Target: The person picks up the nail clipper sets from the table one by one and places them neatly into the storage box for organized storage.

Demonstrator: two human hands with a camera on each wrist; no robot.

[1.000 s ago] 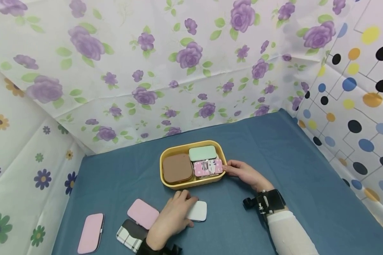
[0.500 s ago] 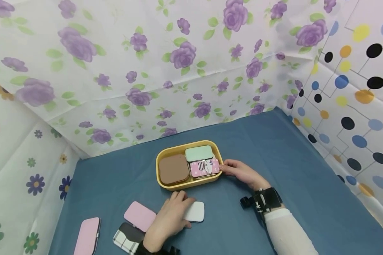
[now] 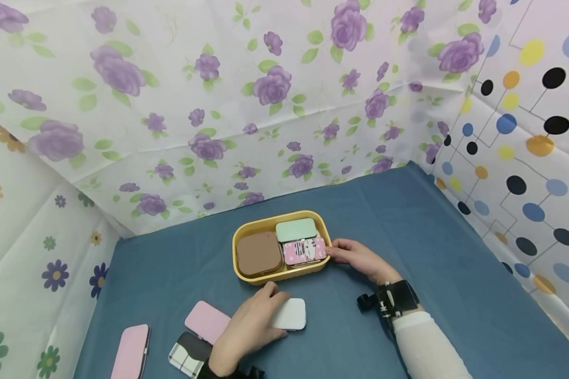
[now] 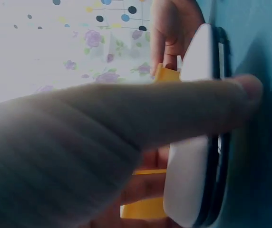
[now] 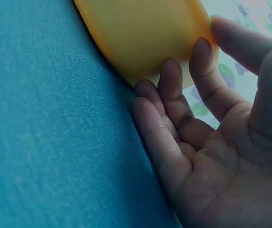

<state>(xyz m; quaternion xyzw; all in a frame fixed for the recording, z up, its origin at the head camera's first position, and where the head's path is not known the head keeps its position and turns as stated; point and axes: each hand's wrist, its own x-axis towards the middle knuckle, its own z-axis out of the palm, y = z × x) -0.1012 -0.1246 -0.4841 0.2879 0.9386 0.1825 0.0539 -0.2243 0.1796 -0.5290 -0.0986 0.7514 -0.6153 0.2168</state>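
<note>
My left hand [image 3: 251, 323] grips a small white case [image 3: 290, 314] by its edges, just in front of the yellow basket. In the left wrist view the thumb lies across the near side of the white case [image 4: 188, 180], which has a dark edge and a metal clasp; the other fingers are partly hidden behind it. My right hand [image 3: 362, 259] holds the right end of the yellow basket [image 3: 253, 225], thumb at the rim and fingertips against the outer wall [image 5: 140, 33]. Inside the basket lie a brown case [image 3: 259, 253], a mint-green case [image 3: 296, 230] and a pink cat-patterned case [image 3: 305, 251].
Left of my left hand lie a pink case [image 3: 207, 320] and a black-and-white checked case [image 3: 187, 353], partly covered by my wrist. Farther left is another pink case [image 3: 130, 351]. A blue cloth [image 3: 408, 210] covers the table, with patterned sheets [image 3: 180, 105] around it.
The head view has shifted slightly. My left hand's fingers have changed their hold on the white case, which has moved a little. My right hand stays at the basket's end.
</note>
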